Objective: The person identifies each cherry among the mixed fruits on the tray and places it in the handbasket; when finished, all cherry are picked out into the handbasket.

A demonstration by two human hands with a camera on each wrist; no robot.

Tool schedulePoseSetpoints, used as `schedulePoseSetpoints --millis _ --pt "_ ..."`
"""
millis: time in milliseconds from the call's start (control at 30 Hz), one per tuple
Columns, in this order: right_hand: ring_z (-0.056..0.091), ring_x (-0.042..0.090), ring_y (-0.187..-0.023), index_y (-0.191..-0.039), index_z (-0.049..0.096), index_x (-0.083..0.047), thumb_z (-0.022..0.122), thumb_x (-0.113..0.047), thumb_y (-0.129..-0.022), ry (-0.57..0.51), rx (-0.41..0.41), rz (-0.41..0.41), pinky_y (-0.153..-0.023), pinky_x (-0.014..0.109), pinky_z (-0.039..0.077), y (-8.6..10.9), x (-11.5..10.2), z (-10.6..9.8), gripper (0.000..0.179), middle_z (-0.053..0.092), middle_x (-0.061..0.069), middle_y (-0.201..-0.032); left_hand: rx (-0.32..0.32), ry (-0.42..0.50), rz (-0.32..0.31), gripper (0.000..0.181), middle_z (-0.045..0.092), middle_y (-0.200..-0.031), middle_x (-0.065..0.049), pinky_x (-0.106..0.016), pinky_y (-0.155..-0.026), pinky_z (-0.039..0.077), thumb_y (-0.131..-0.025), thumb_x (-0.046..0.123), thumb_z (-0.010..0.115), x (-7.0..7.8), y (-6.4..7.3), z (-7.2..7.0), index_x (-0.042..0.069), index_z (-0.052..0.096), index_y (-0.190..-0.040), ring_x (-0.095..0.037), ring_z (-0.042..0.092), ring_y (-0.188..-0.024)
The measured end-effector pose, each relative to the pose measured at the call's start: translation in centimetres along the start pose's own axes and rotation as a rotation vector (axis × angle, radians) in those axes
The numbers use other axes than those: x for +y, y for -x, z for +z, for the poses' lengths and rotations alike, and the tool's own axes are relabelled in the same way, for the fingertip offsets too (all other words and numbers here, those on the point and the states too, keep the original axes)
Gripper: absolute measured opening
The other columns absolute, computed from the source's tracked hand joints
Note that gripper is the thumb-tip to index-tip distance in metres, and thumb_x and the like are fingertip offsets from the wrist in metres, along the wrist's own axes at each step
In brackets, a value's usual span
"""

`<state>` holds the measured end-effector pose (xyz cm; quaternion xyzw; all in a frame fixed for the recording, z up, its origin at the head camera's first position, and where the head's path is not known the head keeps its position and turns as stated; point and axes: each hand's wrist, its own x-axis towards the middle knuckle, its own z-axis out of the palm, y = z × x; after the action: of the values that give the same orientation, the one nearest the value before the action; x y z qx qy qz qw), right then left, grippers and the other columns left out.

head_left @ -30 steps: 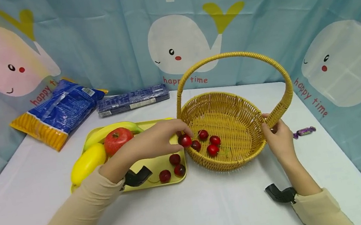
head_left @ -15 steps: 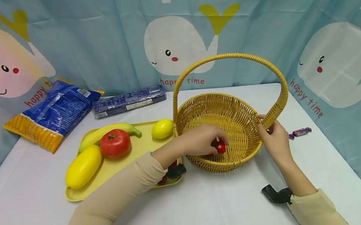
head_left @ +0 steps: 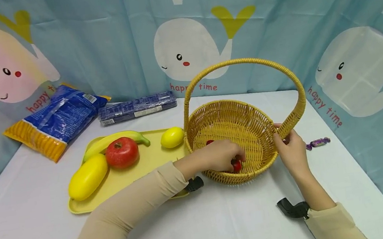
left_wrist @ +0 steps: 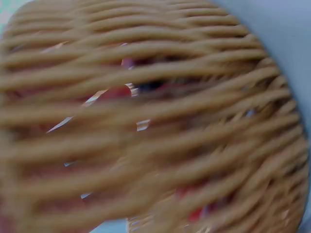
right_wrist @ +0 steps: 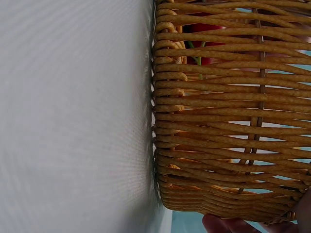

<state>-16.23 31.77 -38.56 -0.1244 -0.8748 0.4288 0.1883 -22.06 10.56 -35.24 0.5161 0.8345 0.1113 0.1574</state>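
In the head view my left hand [head_left: 223, 155] reaches down inside the yellow wicker basket [head_left: 224, 111], its fingers curled about a red cherry [head_left: 236, 166]. Another cherry [head_left: 210, 142] peeks out behind that hand; the hand hides the rest of the basket floor there. My right hand [head_left: 291, 148] grips the basket rim at the foot of the handle, thumb in front and fingers behind. Through the weave in the right wrist view, a red cherry [right_wrist: 206, 36] with a green stem shows. The left wrist view is blurred and filled by the basket wall [left_wrist: 146, 111].
A yellow tray [head_left: 157, 160] bears a banana [head_left: 107, 143], an apple [head_left: 122, 153], a lemon [head_left: 172, 137] and a yellow oval fruit [head_left: 88, 177]. Behind lie a blue snack bag [head_left: 64, 116] and a blue package [head_left: 137, 107]. A purple wrapped candy [head_left: 318, 143] lies right of the basket.
My left hand has carried a cherry from over the tray's right edge into the basket, then shifted slightly lower there. The right hand has kept its hold on the rim.
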Motion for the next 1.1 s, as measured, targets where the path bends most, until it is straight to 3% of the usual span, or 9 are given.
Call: schedulePoseSetpoints --millis 133,333,467,633,767,933,1100 --pt "0.054 0.008 -0.077 -0.125 0.054 -0.011 0.047 -0.023 -0.094 -0.001 0.001 0.004 -0.058 0.013 0.045 0.0 -0.1 0.1 0.034 0.061 0.015 -0.11 0.053 0.059 0.009 0.034 0.063 -0.112 0.004 -0.024 -0.09 0.042 -0.082 0.009 0.068 -0.3 1.9 -1.4 0.015 0.064 -0.115 -0.011 0.055 -0.105" --pt "0.053 0.007 -0.076 -0.125 0.054 -0.011 0.047 -0.024 -0.094 0.002 -0.004 0.003 -0.057 0.014 0.045 0.0 -0.2 0.1 0.035 0.061 0.015 -0.11 0.213 0.201 0.01 0.029 0.062 -0.111 0.002 -0.027 -0.091 0.042 -0.083 0.01 0.067 -2.1 7.4 -2.6 0.013 0.064 -0.112 -0.013 0.054 -0.104" --pt "0.052 0.007 -0.075 -0.127 0.053 -0.012 0.046 -0.025 -0.094 0.003 -0.007 0.011 -0.057 0.014 0.045 0.1 -0.1 0.0 0.035 0.06 0.015 -0.111 0.258 0.298 -0.056 0.027 0.062 -0.109 0.001 -0.033 -0.091 0.044 -0.083 0.01 0.068 -3.5 11.2 -1.7 0.013 0.064 -0.109 -0.015 0.054 -0.104" --pt "0.052 0.006 -0.077 -0.128 0.052 -0.012 0.046 -0.026 -0.095 -0.008 -0.013 0.023 -0.059 0.013 0.045 0.3 -0.1 -0.1 0.036 0.059 0.015 -0.113 0.246 0.414 -0.175 0.024 0.063 -0.104 0.001 -0.039 -0.09 0.045 -0.082 0.009 0.069 -4.8 15.0 0.4 0.013 0.064 -0.105 -0.019 0.056 -0.102" --pt "0.052 0.003 -0.079 -0.128 0.052 -0.012 0.045 -0.026 -0.095 -0.02 -0.011 0.04 -0.06 0.011 0.044 0.4 -0.2 -0.4 0.037 0.059 0.016 -0.115 0.209 0.444 -0.244 0.024 0.062 -0.102 0.006 -0.037 -0.089 0.044 -0.08 0.013 0.071 -5.2 16.5 2.0 0.016 0.065 -0.103 -0.016 0.055 -0.1" --pt "0.051 0.002 -0.079 -0.129 0.051 -0.012 0.045 -0.026 -0.095 -0.015 -0.017 0.045 -0.06 0.01 0.044 0.6 -0.1 -0.5 0.038 0.058 0.017 -0.115 0.193 0.402 -0.25 0.028 0.061 -0.101 0.008 -0.032 -0.085 0.046 -0.078 0.016 0.074 -5.5 17.0 3.3 0.017 0.064 -0.104 -0.012 0.054 -0.094" --pt "0.051 0.004 -0.079 -0.13 0.051 -0.013 0.044 -0.027 -0.095 -0.011 -0.027 0.041 -0.06 0.011 0.044 0.4 -0.3 -0.2 0.038 0.058 0.016 -0.115 0.18 0.386 -0.263 0.03 0.06 -0.098 0.008 -0.028 -0.079 0.047 -0.077 0.013 0.073 -5.6 17.3 3.6 0.014 0.065 -0.106 -0.012 0.054 -0.087"
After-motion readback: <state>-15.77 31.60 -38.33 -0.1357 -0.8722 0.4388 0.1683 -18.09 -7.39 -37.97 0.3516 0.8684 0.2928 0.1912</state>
